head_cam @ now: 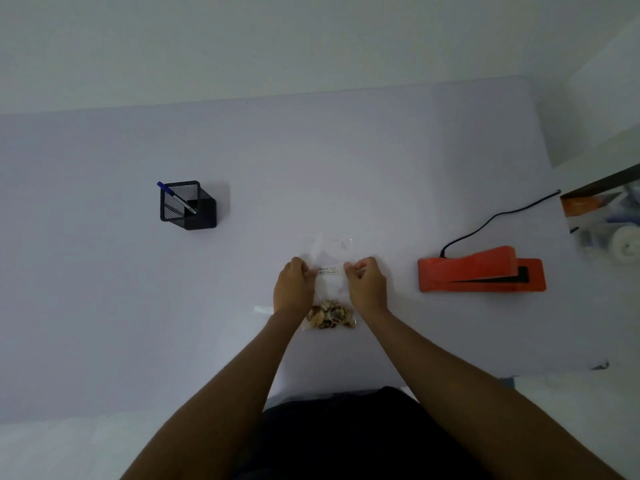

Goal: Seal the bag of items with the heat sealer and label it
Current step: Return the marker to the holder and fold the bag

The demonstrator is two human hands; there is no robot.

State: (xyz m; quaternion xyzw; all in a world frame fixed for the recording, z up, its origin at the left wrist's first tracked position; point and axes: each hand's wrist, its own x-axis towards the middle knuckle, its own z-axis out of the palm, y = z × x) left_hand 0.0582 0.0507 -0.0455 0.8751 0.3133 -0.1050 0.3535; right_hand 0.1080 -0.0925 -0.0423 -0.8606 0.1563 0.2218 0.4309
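A clear plastic bag (330, 252) lies flat on the pale table (104, 306) in front of me, with several small brown and white items (330, 316) at its near end. A white label (328, 271) sits across the middle of the bag. My left hand (292, 285) pinches the label's left end and my right hand (367, 284) pinches its right end, both resting on the bag. The orange heat sealer (481, 273) stands to the right, its arm partly raised, apart from both hands.
A black mesh pen cup (188, 206) with a blue pen (175, 196) stands at the far left. The sealer's black cord (498, 216) runs back to the right. A small clear strip (263, 310) lies left of the bag. Clutter sits beyond the table's right edge.
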